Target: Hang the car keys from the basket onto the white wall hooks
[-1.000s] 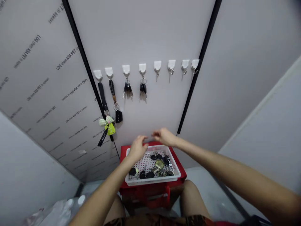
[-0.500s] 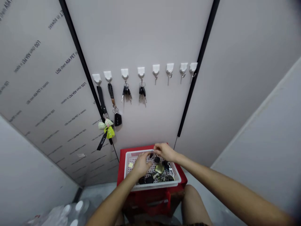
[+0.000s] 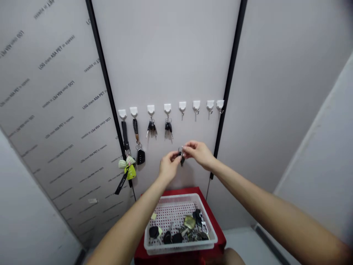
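Observation:
A small bunch of keys (image 3: 182, 159) with dark heads hangs from a ring between my two hands, in front of the wall and above the basket. My right hand (image 3: 199, 152) pinches the ring at the top. My left hand (image 3: 169, 165) has its thumb and fingers closed on a dark key of the same bunch. Below, a white plastic basket (image 3: 176, 198) holds several more keys, black key fobs (image 3: 177, 238) and a gold-coloured round piece (image 3: 189, 222).
A row of white hooks (image 3: 182, 106) runs along the wall. The left ones carry two strap keychains, one with a yellow-green tag (image 3: 130, 172), and two key bunches (image 3: 168, 127); the right ones are bare. A red-covered stand (image 3: 220, 241) supports the basket.
Both hands have risen out of the basket with the bunch of keys and are now before the wall below the hooks. The view has tilted upward.

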Demonstrator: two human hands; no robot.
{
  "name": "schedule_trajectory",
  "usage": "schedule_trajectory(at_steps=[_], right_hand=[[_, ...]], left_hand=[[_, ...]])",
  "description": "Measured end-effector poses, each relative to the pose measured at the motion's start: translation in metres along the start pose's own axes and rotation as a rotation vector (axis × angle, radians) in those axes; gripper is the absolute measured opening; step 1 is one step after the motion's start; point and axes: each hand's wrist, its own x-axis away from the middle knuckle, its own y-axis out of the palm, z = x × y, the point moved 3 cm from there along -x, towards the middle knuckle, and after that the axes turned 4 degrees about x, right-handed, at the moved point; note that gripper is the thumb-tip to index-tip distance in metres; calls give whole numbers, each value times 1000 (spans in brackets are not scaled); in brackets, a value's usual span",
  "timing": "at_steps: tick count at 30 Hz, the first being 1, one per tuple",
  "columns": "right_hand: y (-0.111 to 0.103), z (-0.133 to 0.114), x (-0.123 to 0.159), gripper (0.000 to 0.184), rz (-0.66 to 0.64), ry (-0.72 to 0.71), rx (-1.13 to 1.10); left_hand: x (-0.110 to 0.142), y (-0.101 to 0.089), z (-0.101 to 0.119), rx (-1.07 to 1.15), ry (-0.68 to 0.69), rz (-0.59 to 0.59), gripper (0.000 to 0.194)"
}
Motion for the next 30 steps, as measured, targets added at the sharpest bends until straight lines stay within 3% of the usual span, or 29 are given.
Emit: schedule_trajectory(at_steps=[5, 9, 13, 18, 20, 24, 26, 30], right_hand=[[-15, -52, -35, 6, 224, -156, -83], [-21, -67, -57, 8, 322, -168, -93], [-22, -62, -69, 11, 389, -102, -55], [-20, -53, -75, 9, 377, -61, -21], [-24, -50, -73, 4, 400, -93, 28], [-35, -31, -48, 18, 502, -261, 331], [-32, -6, -24, 21, 356, -289, 528], [-7, 73, 41, 21, -422, -166, 908]], left_hand=[[-33, 8, 58, -201, 271, 165, 33], [-48, 13, 78, -326, 293, 176, 39], [-53, 15, 75, -372, 228, 140, 41], [-46, 14, 63, -448, 176, 126, 44], [-38, 11, 56, -466, 156, 117, 44], [-10, 4, 27, -498, 120, 55, 41], [12, 1, 2, -535, 83, -28, 38], [67, 4, -60, -626, -73, -253, 35]])
